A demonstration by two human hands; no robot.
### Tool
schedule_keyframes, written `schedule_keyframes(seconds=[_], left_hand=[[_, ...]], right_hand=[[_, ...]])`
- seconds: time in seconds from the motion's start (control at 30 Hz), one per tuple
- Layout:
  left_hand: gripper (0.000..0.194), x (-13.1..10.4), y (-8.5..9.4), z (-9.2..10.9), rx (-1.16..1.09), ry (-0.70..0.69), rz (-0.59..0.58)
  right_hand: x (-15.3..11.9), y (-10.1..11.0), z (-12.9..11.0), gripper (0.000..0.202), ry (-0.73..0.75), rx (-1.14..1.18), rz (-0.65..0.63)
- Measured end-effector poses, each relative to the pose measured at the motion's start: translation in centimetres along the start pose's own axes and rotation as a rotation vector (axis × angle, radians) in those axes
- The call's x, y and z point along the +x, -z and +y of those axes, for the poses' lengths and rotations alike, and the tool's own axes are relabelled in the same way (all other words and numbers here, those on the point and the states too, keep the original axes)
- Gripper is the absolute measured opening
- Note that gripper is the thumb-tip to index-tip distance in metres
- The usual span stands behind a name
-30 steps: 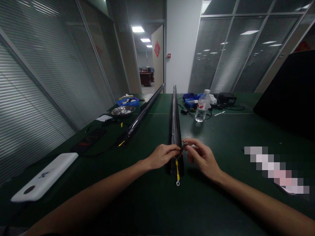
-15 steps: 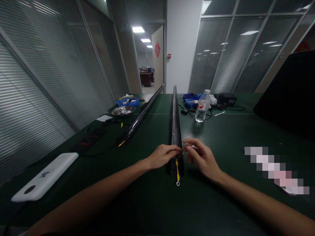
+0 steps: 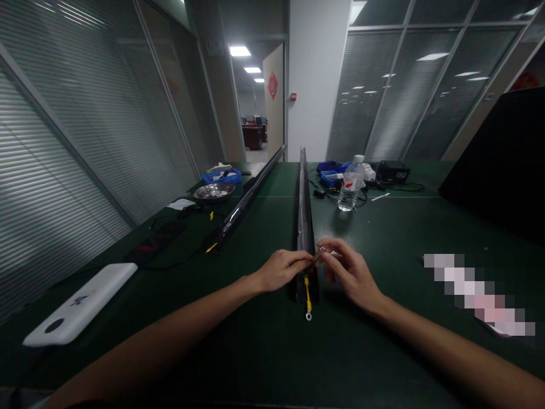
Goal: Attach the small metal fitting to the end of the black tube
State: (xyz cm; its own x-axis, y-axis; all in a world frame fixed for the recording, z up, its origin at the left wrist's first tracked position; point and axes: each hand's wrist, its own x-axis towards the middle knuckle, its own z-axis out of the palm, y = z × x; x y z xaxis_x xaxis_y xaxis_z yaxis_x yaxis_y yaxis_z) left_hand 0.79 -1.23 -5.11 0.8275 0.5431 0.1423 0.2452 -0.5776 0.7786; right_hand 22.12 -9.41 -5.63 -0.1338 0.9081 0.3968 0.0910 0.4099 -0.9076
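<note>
A long, narrow black bar (image 3: 304,210) runs away from me down the middle of the green table. From its near end sticks a short yellow wire (image 3: 308,293) with a metal ring terminal (image 3: 309,316). Over that end, my left hand (image 3: 283,271) pinches a thin brown wire (image 3: 315,260) between thumb and fingers. My right hand (image 3: 347,271), just right of the bar, closes thumb and forefinger on the wire's shiny metal end (image 3: 321,249). The fingers partly cover this small end, so its exact shape is hard to make out.
Another black bar (image 3: 240,213) lies slantwise at left, beside a metal bowl (image 3: 214,192) and a blue tray (image 3: 221,176). A white oblong device (image 3: 80,304) is at near left. A water bottle (image 3: 349,187) stands right of the middle bar, before blue bins (image 3: 331,179).
Both hands keep nearly the same place and grip on the brown wire. Only a very slight shift of the view shows.
</note>
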Motion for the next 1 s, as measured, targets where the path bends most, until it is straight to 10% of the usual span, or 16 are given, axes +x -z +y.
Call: schedule_keyframes(seconds=[1.0], left_hand=[[0.029, 0.04, -0.46, -0.33, 0.131, -0.092, 0.09]], right_hand=[[0.1, 0.21, 0.55, 0.027, 0.009, -0.046, 0.018]])
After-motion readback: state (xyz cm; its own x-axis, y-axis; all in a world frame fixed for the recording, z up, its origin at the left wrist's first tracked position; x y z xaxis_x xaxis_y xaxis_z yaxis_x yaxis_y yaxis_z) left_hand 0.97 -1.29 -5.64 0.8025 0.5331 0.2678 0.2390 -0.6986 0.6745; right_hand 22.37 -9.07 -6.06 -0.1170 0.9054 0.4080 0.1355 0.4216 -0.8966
